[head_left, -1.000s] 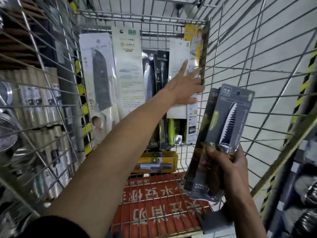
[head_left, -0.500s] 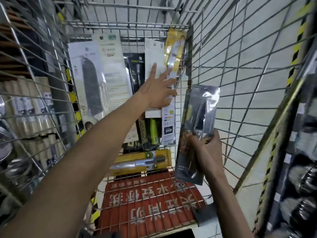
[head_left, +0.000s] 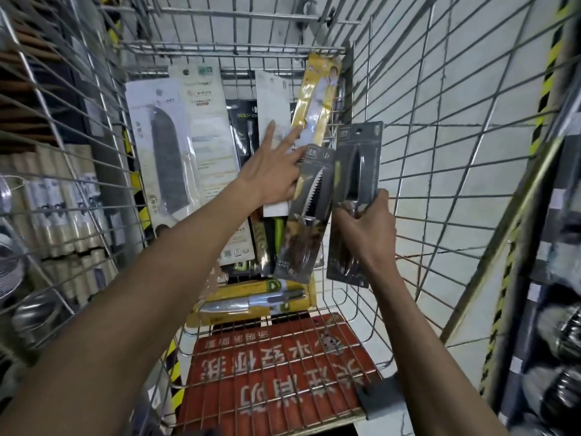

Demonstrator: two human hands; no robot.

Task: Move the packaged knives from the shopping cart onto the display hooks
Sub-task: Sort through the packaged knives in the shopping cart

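My right hand grips one dark grey knife pack by its lower half, holding it upright inside the shopping cart, near the right wall. A second dark pack, the serrated knife pack, tilts just beside it; I cannot tell which hand carries it. My left hand is released, fingers straight and spread, lying against the narrow white pack. I count at least five packs upright against the far wall, among them one tilted yellow pack. One flat yellow pack lies on the cart floor.
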